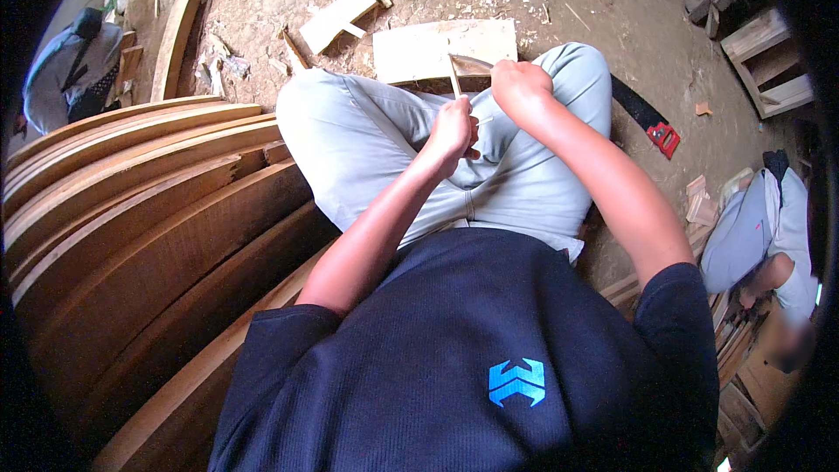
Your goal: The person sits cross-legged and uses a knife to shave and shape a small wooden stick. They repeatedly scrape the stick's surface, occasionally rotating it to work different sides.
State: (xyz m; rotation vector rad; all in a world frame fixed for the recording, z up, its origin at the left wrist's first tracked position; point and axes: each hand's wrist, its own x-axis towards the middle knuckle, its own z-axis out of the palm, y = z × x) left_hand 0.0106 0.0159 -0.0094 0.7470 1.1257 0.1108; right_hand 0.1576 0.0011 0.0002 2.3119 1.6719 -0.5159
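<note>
Above my lap, my left hand (452, 131) is closed around a thin pale wooden stick (454, 79) that points away from me. My right hand (522, 87) is a closed fist beside it, gripping a knife whose dark curved blade (473, 62) reaches left to the stick's upper end; the handle is hidden in the fist. Just beyond my hands, a pale wooden board (411, 51) lies on the ground in front of my crossed legs. A small light sliver (486, 120) shows near my left fingers.
Long wooden planks (157, 201) are stacked along my left. A handsaw (662, 135) with a red handle lies right of my knee. Wood offcuts (341, 19) and shavings litter the dirt floor. A wooden frame (769, 61) stands at right. One person (74, 70) is far left, another (760, 227) right.
</note>
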